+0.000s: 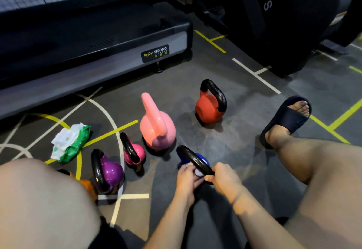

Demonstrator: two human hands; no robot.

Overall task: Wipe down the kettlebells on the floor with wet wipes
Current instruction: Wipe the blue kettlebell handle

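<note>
A blue kettlebell [201, 159] with a black handle [191, 156] stands on the floor in front of me. My right hand [225, 178] grips the near end of that handle. My left hand [186, 178] holds a white wet wipe [198, 172] against the handle beside it. Further out stand a light pink kettlebell [156, 125], a red one [209, 107], a small magenta one [136, 153] and a purple one [111, 172]. An orange kettlebell [86, 185] is mostly hidden behind my left knee. A green pack of wet wipes [72, 143] lies open at the left.
A treadmill base [98, 56] runs along the back left. A dark machine frame [284, 33] stands at the back right. My right foot in a dark slide sandal [288, 119] rests on the grey floor at the right; my left knee [43, 199] fills the lower left.
</note>
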